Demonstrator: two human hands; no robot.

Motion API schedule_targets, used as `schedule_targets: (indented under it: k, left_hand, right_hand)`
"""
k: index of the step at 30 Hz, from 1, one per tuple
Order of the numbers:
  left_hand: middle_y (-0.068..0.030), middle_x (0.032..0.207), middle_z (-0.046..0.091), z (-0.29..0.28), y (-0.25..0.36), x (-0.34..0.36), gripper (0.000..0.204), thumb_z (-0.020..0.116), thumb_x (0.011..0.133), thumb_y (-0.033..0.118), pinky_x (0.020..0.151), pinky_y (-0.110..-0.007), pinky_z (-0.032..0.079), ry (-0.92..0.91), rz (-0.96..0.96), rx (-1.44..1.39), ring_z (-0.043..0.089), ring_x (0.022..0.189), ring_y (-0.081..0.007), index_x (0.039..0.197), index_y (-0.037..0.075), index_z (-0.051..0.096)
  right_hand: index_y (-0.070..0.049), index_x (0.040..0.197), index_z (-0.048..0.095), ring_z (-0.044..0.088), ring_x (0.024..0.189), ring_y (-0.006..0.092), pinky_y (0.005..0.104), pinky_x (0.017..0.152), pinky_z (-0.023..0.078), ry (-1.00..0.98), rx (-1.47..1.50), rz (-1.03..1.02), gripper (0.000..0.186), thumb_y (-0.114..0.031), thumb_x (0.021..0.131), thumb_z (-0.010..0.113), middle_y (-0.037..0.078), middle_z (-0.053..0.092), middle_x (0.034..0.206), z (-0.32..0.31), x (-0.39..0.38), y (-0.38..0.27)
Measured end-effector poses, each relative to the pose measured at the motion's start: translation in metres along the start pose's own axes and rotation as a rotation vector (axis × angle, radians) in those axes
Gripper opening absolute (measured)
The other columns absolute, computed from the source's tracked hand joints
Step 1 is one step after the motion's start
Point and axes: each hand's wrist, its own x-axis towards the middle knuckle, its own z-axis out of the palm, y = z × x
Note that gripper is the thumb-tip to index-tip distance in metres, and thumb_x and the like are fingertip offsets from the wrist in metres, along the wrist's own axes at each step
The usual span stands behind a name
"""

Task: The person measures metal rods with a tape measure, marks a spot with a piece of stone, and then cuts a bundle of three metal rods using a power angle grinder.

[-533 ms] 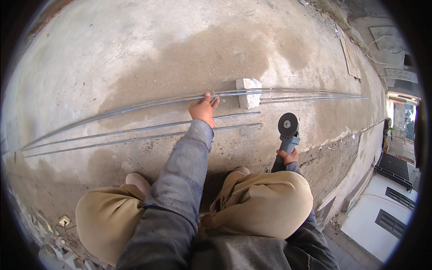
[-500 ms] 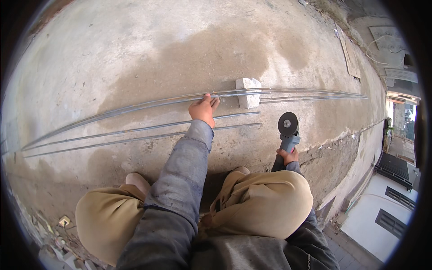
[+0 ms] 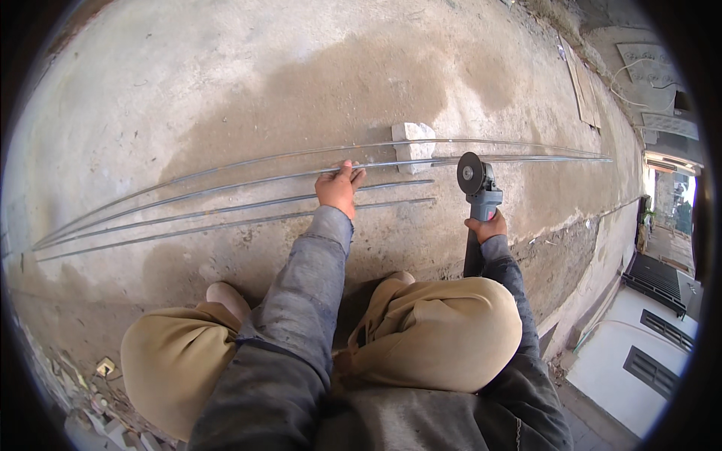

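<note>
My left hand (image 3: pixel 338 189) is closed on a long thin steel rod (image 3: pixel 256 179), which runs across the near part of a whitish stone block (image 3: pixel 408 135) and on to the right. Beyond it, another long steel rod (image 3: pixel 289 155) also lies over the block. In my right hand (image 3: pixel 487 225) is a grey angle grinder (image 3: pixel 483 198) with a dark round disc (image 3: pixel 471 174). The disc is raised just right of the block, close to the rods; whether it touches one I cannot tell. Two shorter rods (image 3: pixel 395 183) lie on the ground nearer me, ending short of the grinder.
Concrete ground (image 3: pixel 323 83) with damp brown patches spreads around the rods. My bent knees (image 3: pixel 436 331) are close below my hands. A flat board (image 3: pixel 583 90) lies far right. Rubble (image 3: pixel 98 410) is at the lower left, and a white wall (image 3: pixel 617 368) stands at the right.
My left hand has drawn one rod nearer, parting it from the farther rod. My right hand has lifted the grinder away from my knees, up to the rods beside the block.
</note>
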Motion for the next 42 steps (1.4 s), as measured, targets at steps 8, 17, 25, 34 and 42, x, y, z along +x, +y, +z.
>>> schedule_targets:
  k: [8,17,25,34,42]
  left_hand:
    - [-0.0155,0.087,0.055,0.000,-0.001,-0.001,0.014,0.054,0.084,0.004,0.072,-0.031,0.056,0.008,0.035,0.044,0.060,0.076,-0.0229,0.089,-0.009,0.050]
    - [-0.0153,0.087,0.055,-0.002,0.000,-0.002,0.017,0.054,0.084,0.004,0.072,-0.030,0.056,-0.005,0.036,0.068,0.059,0.076,-0.0222,0.092,-0.010,0.049]
    - [-0.0152,0.088,0.054,0.000,-0.001,-0.003,0.015,0.054,0.083,0.003,0.072,-0.030,0.056,0.010,0.026,0.050,0.059,0.077,-0.0228,0.091,-0.009,0.050]
    - [-0.0164,0.091,0.054,-0.002,0.000,-0.002,0.016,0.054,0.084,0.004,0.074,-0.031,0.056,-0.001,0.021,0.055,0.059,0.078,-0.0237,0.091,-0.010,0.050]
    - [-0.0176,0.094,0.054,0.003,-0.005,-0.002,0.022,0.054,0.084,0.007,0.076,-0.032,0.055,-0.079,-0.042,0.072,0.059,0.083,-0.0254,0.093,-0.013,0.049]
  right_hand:
    - [0.000,0.089,0.058,0.060,0.082,0.0282,0.0348,0.074,0.047,-0.016,-0.066,-0.010,0.049,-0.025,0.050,0.073,0.016,0.062,0.087,-0.002,0.014,-0.015]
    - [-0.001,0.089,0.058,0.060,0.082,0.0283,0.0349,0.075,0.047,-0.017,-0.091,-0.013,0.049,-0.027,0.050,0.072,0.016,0.063,0.088,0.003,0.017,-0.016]
    - [-0.001,0.091,0.059,0.060,0.083,0.0280,0.0350,0.075,0.047,-0.021,-0.040,-0.015,0.051,-0.026,0.049,0.072,0.015,0.063,0.088,0.008,0.021,-0.007]
    - [0.000,0.091,0.058,0.061,0.082,0.0283,0.0351,0.075,0.047,-0.010,-0.080,-0.010,0.051,-0.026,0.050,0.073,0.016,0.063,0.088,0.008,0.019,-0.015]
    - [0.001,0.093,0.057,0.060,0.084,0.0295,0.0357,0.075,0.047,-0.024,-0.096,-0.035,0.052,-0.025,0.050,0.072,0.017,0.062,0.090,0.006,0.020,-0.013]
